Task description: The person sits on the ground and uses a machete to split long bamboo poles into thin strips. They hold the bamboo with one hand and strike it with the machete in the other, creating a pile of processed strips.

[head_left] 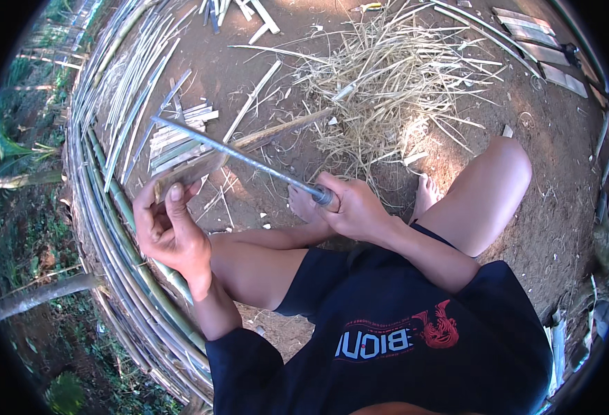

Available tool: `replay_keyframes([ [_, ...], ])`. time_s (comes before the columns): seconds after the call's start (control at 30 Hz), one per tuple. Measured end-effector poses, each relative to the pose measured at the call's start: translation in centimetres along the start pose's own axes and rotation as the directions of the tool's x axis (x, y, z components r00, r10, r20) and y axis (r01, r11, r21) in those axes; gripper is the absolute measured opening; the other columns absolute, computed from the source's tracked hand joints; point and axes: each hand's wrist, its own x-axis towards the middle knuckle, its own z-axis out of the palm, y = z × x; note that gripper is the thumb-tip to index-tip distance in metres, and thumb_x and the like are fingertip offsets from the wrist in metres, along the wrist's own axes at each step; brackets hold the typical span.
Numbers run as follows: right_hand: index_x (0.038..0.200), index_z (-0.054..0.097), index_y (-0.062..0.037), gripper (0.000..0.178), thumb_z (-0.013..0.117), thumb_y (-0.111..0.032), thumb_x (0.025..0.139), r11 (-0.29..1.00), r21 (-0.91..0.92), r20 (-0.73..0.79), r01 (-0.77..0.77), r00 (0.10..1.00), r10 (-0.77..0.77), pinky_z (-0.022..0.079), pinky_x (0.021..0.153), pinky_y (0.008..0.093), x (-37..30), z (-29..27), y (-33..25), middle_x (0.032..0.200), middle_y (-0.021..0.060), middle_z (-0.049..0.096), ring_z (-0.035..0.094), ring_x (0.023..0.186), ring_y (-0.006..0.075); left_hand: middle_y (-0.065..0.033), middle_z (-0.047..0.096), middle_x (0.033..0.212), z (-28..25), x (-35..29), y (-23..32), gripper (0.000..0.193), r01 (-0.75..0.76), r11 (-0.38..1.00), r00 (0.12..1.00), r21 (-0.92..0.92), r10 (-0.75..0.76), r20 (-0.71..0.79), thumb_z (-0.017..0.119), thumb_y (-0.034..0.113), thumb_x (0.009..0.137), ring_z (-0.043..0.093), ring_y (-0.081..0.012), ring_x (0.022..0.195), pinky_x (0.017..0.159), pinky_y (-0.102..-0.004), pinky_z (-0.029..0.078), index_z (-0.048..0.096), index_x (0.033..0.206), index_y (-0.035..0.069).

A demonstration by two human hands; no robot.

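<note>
My right hand [361, 211] is closed around the handle of a long-bladed knife [239, 153]. Its narrow metal blade, seen nearly edge-on, slants up and to the left. My left hand [173, 232] is raised at the left, its thumb up and its fingers curled at the near end of a brown wooden strip [204, 168]. That strip runs behind the blade toward the upper right. Whether blade and strip touch, I cannot tell.
Beyond my hands lie a heap of pale shavings [394, 83] and a stack of short split slats [173, 142]. Long bamboo poles [121, 256] curve along the left, with thin strips [128, 83] beside them. Flat boards [543, 52] lie far right. My bent legs [484, 187] flank the work.
</note>
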Motion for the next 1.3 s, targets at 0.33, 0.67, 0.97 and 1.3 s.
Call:
replay_keyframes([
  [0.33,0.082,0.048,-0.0032,0.015,0.061,-0.008,0.08,0.997,0.072,-0.019,0.02,1.0,-0.019,0.042,0.049,0.0421,1.3,0.1,-3.0,0.053,0.0148,0.049,0.056,0.052,0.0363,-0.0199,0.061,0.097,0.0,-0.2,0.7,0.023,-0.082,0.996,0.996,0.019,0.082,0.019,0.055,0.005,0.092,0.066,-0.0229,0.083,0.067,-0.0316,0.062,0.053,0.109,-0.01],
  [0.67,0.086,0.051,-0.0033,0.01,0.056,-0.004,0.078,0.993,0.0,0.028,-0.115,0.993,0.115,0.044,0.05,0.043,0.1,-0.8,-0.8,0.058,0.019,0.053,0.057,0.053,0.0382,-0.021,0.063,0.09,-1.1,-2.1,0.3,0.031,-0.115,0.99,0.993,0.079,0.116,-0.005,0.059,0.017,0.092,0.066,-0.0242,0.074,0.061,-0.0308,0.061,0.054,0.106,-0.01],
  [0.97,0.089,0.053,-0.0031,0.012,0.059,-0.01,0.08,0.95,-0.087,-0.011,-0.301,0.953,0.301,0.044,0.055,0.0445,-0.5,-0.5,6.1,0.061,0.021,0.053,0.055,0.057,0.04,-0.0244,0.063,0.092,-1.4,-1.4,-0.8,0.033,-0.141,0.988,0.99,0.062,0.14,0.017,0.058,0.019,0.093,0.067,-0.0255,0.076,0.061,-0.0317,0.061,0.052,0.106,-0.011],
  [1.3,0.1,0.056,-0.0033,0.019,0.053,-0.015,0.086,0.785,-0.287,-0.087,-0.549,0.831,0.549,0.05,0.068,0.0489,-1.1,-1.7,18.3,0.076,0.0223,0.063,0.063,0.071,0.0396,-0.021,0.061,0.097,-3.0,0.9,-3.6,0.032,-0.085,0.994,0.996,-0.062,0.087,0.03,0.058,0.02,0.093,0.066,-0.0275,0.086,0.065,-0.0305,0.062,0.053,0.109,-0.007],
])
